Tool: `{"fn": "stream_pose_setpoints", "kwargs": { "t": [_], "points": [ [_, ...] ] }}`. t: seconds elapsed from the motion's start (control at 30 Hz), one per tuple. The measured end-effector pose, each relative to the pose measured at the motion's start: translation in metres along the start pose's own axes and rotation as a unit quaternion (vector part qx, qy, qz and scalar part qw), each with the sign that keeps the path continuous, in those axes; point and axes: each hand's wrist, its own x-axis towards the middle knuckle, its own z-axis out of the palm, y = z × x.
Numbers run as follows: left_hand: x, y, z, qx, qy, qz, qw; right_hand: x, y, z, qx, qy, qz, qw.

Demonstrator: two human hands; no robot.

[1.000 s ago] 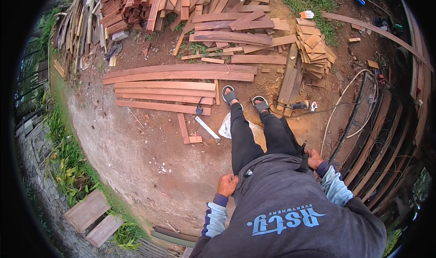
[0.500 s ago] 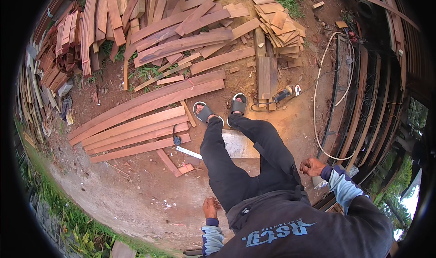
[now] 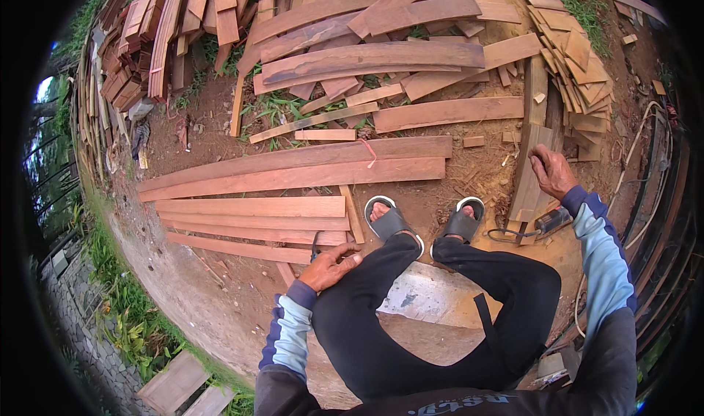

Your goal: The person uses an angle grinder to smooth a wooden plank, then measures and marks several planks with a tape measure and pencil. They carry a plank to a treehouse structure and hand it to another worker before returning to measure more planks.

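Observation:
I sit on a pale concrete slab [image 3: 440, 299] with my legs in black trousers and my feet in grey sandals [image 3: 389, 222]. My left hand [image 3: 331, 266] lies by my left knee, next to a small dark tool [image 3: 314, 249] that sticks up beside the thumb; I cannot see whether the fingers grip it. My right hand [image 3: 550, 170] is raised to the right with its fingers curled and nothing visible in it. It hovers over short planks [image 3: 529, 174] leaning beside my right foot. A dark power tool [image 3: 554, 220] with a cable lies just below that hand.
Long reddish boards [image 3: 293, 174] lie flat on the dirt ahead of my feet. Larger heaps of planks [image 3: 367, 35] and offcuts [image 3: 579, 71] lie further off. A hose or cable [image 3: 631, 152] curls at the right by curved timbers. Grass [image 3: 125, 321] and a stone edge border the left.
The view has swung and closed in on the boards. My right hand has risen from beside my hip to above the leaning planks. My left hand has moved forward to the tool by my knee.

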Motion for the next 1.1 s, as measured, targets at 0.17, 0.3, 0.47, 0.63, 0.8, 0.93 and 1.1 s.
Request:
{"fn": "stream_pose_setpoints", "kwargs": {
  "t": [0.17, 0.3, 0.47, 0.63, 0.8, 0.93, 1.1],
  "points": [
    [0.076, -0.008, -0.009, 0.107, -0.178, -0.012, 0.978, 0.074, 0.01, 0.077, 0.016, 0.018, -0.103, 0.994],
    [0.144, -0.042, 0.0, 0.169, -0.183, 0.056, 0.967, 0.119, 0.019, 0.13, 0.027, -0.003, -0.155, 0.988],
    [0.147, -0.033, 0.009, 0.095, -0.214, 0.026, 0.972, 0.149, -0.008, 0.142, 0.073, 0.022, -0.187, 0.979],
    [0.122, -0.036, 0.008, 0.109, -0.139, 0.099, 0.979, 0.146, -0.034, 0.103, 0.069, 0.06, -0.226, 0.97],
    [0.101, -0.048, -0.008, 0.036, -0.023, 0.18, 0.983, 0.096, -0.051, 0.061, 0.068, 0.16, -0.235, 0.956],
    [0.068, -0.095, -0.007, -0.054, 0.198, 0.257, 0.944, 0.034, -0.04, 0.063, 0.041, 0.123, -0.24, 0.962],
    [0.088, -0.202, 0.064, -0.254, 0.326, 0.321, 0.852, -0.034, 0.015, 0.073, 0.077, 0.025, -0.126, 0.989]
  ]
}}
